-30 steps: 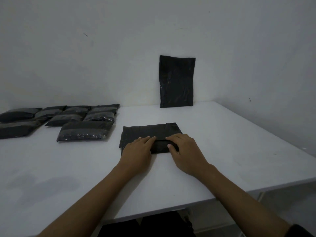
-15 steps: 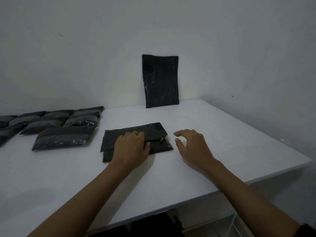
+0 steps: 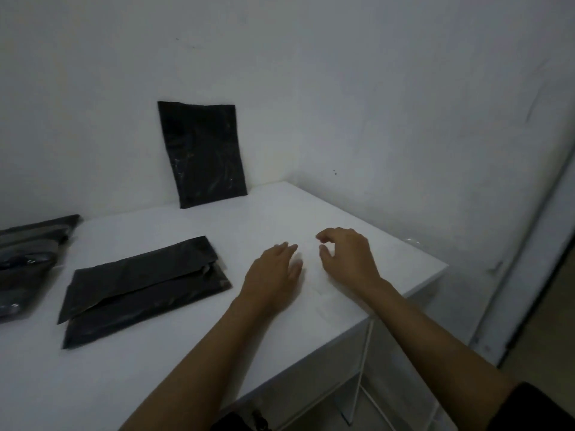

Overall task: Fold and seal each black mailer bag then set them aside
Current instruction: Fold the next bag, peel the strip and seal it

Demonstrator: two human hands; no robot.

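A black mailer bag point(image 3: 143, 287) lies flat on the white table point(image 3: 155, 384). Its top flap is folded down over the front, but one edge of the flap looks a little lifted. No hand touches it. The left hand point(image 3: 273, 275) is just to the right of the bag, palm down over the bare table, with its fingers straight and close together, holding nothing. The right hand point(image 3: 348, 259) is beside it, a bit more to the right, with its fingers loosely bent and its thumb apart, and it holds nothing too. Another black bag point(image 3: 202, 154) stands up and leans on the white wall point(image 3: 373, 88) at the back of the table. More dark bags point(image 3: 28, 253) lie in a pile at the left edge of the view.
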